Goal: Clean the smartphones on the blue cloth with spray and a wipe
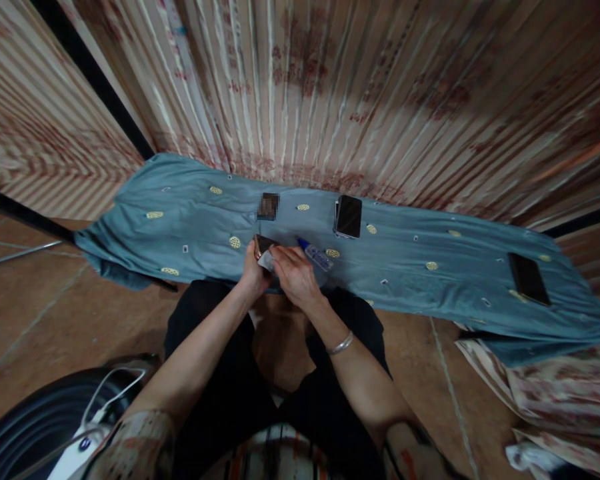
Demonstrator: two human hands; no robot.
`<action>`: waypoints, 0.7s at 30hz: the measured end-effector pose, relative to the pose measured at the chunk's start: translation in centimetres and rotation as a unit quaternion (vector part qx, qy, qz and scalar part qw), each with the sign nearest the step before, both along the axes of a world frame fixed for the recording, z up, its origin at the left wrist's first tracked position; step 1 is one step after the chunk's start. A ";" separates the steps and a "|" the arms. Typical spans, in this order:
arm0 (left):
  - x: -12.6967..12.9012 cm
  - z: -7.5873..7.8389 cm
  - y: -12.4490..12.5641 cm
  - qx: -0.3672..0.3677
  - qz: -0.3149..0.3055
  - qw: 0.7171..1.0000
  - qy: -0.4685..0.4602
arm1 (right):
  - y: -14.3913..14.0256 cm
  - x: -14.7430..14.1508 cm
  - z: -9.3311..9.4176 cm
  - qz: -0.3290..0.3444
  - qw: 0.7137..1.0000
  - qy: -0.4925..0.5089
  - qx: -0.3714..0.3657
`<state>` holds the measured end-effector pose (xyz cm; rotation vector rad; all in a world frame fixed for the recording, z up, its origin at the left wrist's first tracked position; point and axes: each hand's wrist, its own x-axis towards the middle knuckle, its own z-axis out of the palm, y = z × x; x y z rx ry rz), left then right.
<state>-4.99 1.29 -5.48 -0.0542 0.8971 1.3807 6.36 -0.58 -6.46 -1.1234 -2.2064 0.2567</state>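
Note:
My left hand and my right hand meet over the near edge of a blue-grey cloth spread on the floor. Together they hold a small dark phone-like object with a pale piece against it; which hand grips which part is unclear. A small clear bottle with a blue cap lies on the cloth just right of my right hand. A silver bracelet circles my right wrist.
On the cloth lie a black phone, a second dark phone at far right and a small blurred square. A striped curtain hangs behind. A dark round object with a white cable sits at lower left.

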 end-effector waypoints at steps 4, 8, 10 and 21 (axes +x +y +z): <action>0.2 0.0 -0.3 -0.006 0.001 1.000 0.008 | -0.1 -0.1 -0.2 0.010 1.000 0.009 0.003; 0.6 0.2 -0.2 0.003 0.007 1.000 0.028 | -0.1 -0.2 -0.3 0.011 1.000 0.016 -0.012; 0.7 0.1 -0.2 0.013 0.007 0.999 0.037 | 0.0 -0.1 -0.3 0.018 0.999 0.025 -0.023; 1.2 0.1 -0.7 0.034 -0.047 0.997 0.057 | 0.9 0.6 -0.3 0.016 0.993 0.075 -0.087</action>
